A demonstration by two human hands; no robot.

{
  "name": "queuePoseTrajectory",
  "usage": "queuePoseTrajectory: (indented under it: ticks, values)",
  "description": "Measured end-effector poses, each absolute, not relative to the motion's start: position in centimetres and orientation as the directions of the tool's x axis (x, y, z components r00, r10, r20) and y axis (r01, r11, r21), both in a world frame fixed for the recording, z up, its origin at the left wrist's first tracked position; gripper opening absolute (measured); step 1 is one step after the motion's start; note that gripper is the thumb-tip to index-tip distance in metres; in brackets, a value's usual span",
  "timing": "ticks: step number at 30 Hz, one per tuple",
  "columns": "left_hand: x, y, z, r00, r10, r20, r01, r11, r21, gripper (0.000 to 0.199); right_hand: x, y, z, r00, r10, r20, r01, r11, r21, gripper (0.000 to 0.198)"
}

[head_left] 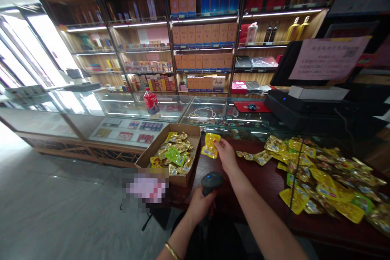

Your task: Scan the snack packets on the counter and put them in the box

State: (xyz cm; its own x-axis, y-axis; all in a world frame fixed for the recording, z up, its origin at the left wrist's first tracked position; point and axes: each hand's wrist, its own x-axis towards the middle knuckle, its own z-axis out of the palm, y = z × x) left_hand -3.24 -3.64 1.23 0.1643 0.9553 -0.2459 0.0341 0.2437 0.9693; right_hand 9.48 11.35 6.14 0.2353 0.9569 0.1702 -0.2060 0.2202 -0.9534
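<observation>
My left hand (pixel 199 205) is wrapped around the handle of a dark barcode scanner (pixel 212 180), whose head shows a small blue light. Between the fingers of my right hand (pixel 227 155) is a yellow snack packet (pixel 210 145), held up just right of an open cardboard box (pixel 194 158). Gold packets (pixel 183 140) and a bright green packet (pixel 175 156) lie inside that box. Over on the right, a large heap of gold and yellow packets (pixel 324 183) spreads across the dark red tabletop (pixel 243 178).
Behind the table runs a glass display counter (pixel 122 103) carrying a red bottle (pixel 151 101), a white cable (pixel 202 113) and a mouse (pixel 252 107) on a red pad. A monitor (pixel 283 65) stands at right. Shelves of boxed goods (pixel 202 36) line the wall.
</observation>
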Motion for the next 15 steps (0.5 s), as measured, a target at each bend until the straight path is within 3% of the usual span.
queuePoseTrajectory:
  ticks: [3, 8, 10, 12, 15]
  values:
    - [-3.3, -3.6, 1.3, 0.154, 0.955, -0.252, 0.033, 0.25, 0.968, 0.042, 7.6, 13.9, 8.4, 0.172, 0.959, 0.223, 0.023, 0.223, -0.975, 0.043]
    - [-3.4, -3.6, 0.9, 0.168, 0.953, -0.252, 0.042, 0.249, 0.968, 0.048, 14.4, 13.8, 5.7, 0.347, 0.897, 0.273, 0.354, 0.145, -0.924, 0.043]
    - [-3.4, -3.5, 0.8, 0.176, 0.952, -0.252, 0.041, 0.249, 0.968, 0.051, 18.4, 12.6, 3.5, 0.39, 0.881, 0.266, 0.646, -0.056, -0.761, 0.047]
    - [-3.5, -3.5, 0.8, 0.178, 0.952, -0.249, 0.042, 0.246, 0.968, 0.052, 21.6, 11.2, 1.6, 0.366, 0.901, 0.231, 0.783, -0.164, -0.6, 0.045]
    - [-3.5, -3.4, 0.7, 0.174, 0.954, -0.244, 0.047, 0.239, 0.97, 0.05, 23.6, 8.9, 0.1, 0.276, 0.922, 0.27, 0.857, -0.109, -0.503, 0.035]
